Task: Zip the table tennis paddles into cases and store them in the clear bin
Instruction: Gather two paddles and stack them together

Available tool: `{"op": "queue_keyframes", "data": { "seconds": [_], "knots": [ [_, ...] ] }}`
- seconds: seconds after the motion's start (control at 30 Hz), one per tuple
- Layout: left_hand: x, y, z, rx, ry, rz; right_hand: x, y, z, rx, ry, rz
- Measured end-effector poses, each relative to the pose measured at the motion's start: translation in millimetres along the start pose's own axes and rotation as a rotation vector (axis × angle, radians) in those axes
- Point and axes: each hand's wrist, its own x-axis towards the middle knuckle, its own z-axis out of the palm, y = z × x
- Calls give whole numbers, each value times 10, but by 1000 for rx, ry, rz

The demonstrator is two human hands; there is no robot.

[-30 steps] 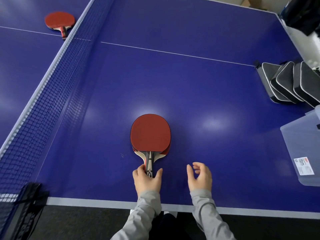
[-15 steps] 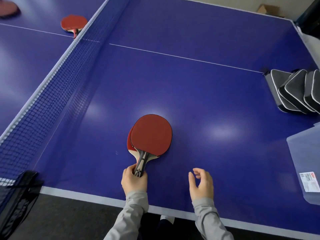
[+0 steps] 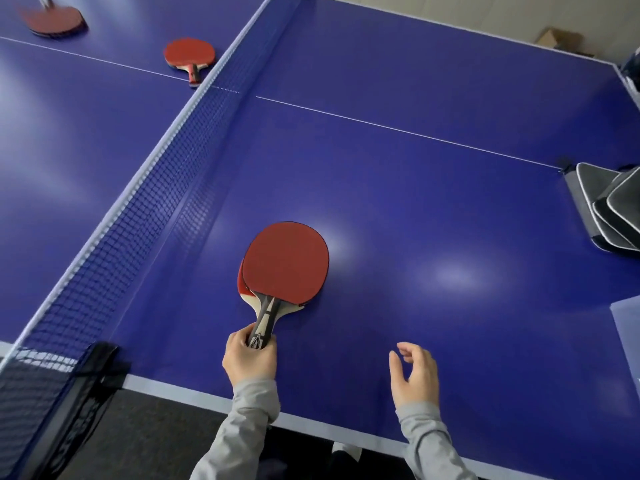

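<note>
Two red paddles (image 3: 285, 263) lie stacked on the blue table, the lower one peeking out at the left. My left hand (image 3: 250, 356) grips their handles near the table's front edge. To the right, my right hand (image 3: 414, 375) hovers over the table with curled, parted fingers and holds nothing. Several grey and black paddle cases (image 3: 609, 209) lean together at the right edge. A corner of the clear bin (image 3: 628, 327) shows at the lower right. Beyond the net lie another red paddle (image 3: 189, 53) and a blurred one (image 3: 55, 20) at the far left.
The net (image 3: 138, 209) runs diagonally from the lower left to the top centre, with its black clamp (image 3: 86, 368) at the near edge. The table's white front border (image 3: 311, 420) lies just under my wrists. A cardboard box (image 3: 557, 39) sits on the floor beyond.
My left hand has closed on the paddle handles and swung the stack slightly, so the lower paddle now shows at the left. The view has panned left, bringing the far paddles into sight.
</note>
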Motion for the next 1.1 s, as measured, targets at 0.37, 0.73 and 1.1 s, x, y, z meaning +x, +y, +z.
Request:
{"op": "queue_keyframes", "data": {
  "seconds": [0.37,0.73,1.1],
  "knots": [
    [1200,-196,-939,75,122,-30,-175,-637,685,-7,-1,10],
    [1379,-393,-1019,198,24,90,-223,-780,843,-65,-6,26],
    [1328,-335,-1155,288,-117,106,-240,-744,810,-100,-50,22]
  ]
}}
